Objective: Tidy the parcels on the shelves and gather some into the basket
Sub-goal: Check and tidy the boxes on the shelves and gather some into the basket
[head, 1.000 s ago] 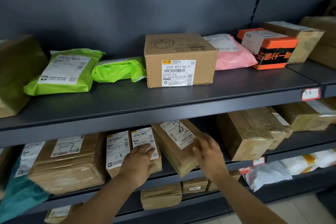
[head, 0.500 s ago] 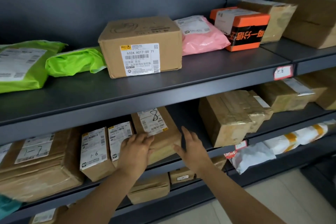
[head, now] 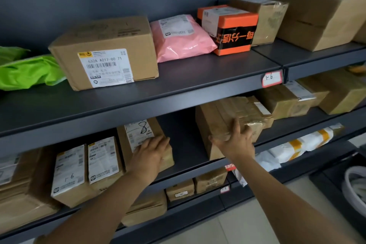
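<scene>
Now the R hand has left the gap beside the 8 box and gone right to the taped box on the same mid shelf. Its fingers lie spread flat on the box's front corner, thumb out low-left, not curled round it as far as I can see. L hand still lies on the 8 box, fingers straight over its upper right corner, nothing pinched. View has swung right too, so the basket now shows low right, well apart from both hands; pale stuff inside, can't tell what. Prob. meaning: 8 box is squared up and the taped box is next, either shoved straight or pulled for the basket; can't say which.

Counts, as far as visible:
- **Top shelf:** 2 green bags, 1 labelled carton, 1 pink bag, 1 orange box, 2 brown boxes at right.
- **Mid shelf:** 2 small labelled boxes left of the 8 box, then the 8 box, the taped box, and at least 2 more boxes to the right. Far left is blurred.
- **Bottom shelf:** 2 small boxes, 1 bigger box, and white bags w/ yellow tape, no. unclear.
</scene>
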Demonstrator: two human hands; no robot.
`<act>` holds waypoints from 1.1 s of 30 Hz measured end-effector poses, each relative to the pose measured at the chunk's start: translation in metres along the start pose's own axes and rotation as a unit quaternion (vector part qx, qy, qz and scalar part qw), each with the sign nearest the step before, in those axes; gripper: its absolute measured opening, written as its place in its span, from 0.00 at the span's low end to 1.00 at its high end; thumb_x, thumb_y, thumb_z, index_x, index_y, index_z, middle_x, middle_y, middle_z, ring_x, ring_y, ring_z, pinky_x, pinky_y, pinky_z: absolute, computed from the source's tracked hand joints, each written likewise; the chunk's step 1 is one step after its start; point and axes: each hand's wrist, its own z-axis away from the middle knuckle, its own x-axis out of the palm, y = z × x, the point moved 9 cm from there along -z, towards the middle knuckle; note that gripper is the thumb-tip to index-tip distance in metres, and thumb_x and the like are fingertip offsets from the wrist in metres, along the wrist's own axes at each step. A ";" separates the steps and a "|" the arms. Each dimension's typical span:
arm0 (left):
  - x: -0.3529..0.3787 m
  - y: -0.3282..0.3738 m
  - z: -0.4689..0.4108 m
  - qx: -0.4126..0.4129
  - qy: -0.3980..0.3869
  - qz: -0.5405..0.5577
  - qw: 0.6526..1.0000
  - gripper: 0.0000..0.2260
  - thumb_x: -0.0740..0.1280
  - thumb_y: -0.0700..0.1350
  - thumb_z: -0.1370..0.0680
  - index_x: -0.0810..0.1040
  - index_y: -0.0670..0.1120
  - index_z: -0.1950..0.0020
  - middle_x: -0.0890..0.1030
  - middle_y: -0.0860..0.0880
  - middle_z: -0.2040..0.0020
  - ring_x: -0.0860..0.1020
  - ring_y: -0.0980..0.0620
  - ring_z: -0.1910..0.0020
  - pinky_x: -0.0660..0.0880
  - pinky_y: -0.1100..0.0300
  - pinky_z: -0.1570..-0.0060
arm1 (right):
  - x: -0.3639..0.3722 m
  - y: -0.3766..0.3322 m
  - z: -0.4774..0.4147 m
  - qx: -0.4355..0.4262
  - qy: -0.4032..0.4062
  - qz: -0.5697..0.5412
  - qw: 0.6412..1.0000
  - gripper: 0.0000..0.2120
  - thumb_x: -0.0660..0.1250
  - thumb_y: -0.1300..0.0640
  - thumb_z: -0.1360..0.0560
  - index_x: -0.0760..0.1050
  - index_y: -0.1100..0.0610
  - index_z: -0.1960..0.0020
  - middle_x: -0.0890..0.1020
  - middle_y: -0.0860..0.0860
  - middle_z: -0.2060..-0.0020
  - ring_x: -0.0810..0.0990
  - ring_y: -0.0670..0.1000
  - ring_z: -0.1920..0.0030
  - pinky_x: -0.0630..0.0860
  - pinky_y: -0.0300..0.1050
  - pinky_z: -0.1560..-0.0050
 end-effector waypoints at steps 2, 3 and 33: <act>0.005 -0.006 -0.004 -0.005 -0.012 -0.019 1.000 0.32 0.62 0.40 0.21 0.49 0.54 0.22 0.52 0.56 0.23 0.55 0.51 0.26 0.58 0.55 0.29 | -0.002 -0.005 0.001 -0.009 0.012 -0.013 1.000 0.50 0.67 0.33 0.33 0.44 0.50 0.24 0.53 0.60 0.29 0.60 0.65 0.30 0.66 0.60 0.34; 0.006 -0.010 -0.005 -0.007 -0.012 -0.013 1.000 0.33 0.62 0.38 0.22 0.50 0.54 0.22 0.52 0.56 0.22 0.55 0.51 0.26 0.58 0.56 0.29 | -0.003 -0.008 0.004 -0.018 0.027 -0.011 0.999 0.51 0.68 0.34 0.34 0.43 0.51 0.24 0.55 0.60 0.30 0.60 0.64 0.31 0.67 0.59 0.34; 0.000 -0.020 -0.004 -0.037 -0.058 0.094 0.993 0.24 0.60 0.54 0.20 0.62 0.52 0.25 0.60 0.54 0.24 0.60 0.51 0.27 0.58 0.61 0.30 | 0.042 -0.008 0.018 -0.048 -0.114 -0.229 0.966 0.58 0.75 0.35 0.40 0.45 0.51 0.22 0.55 0.52 0.24 0.56 0.57 0.25 0.60 0.57 0.28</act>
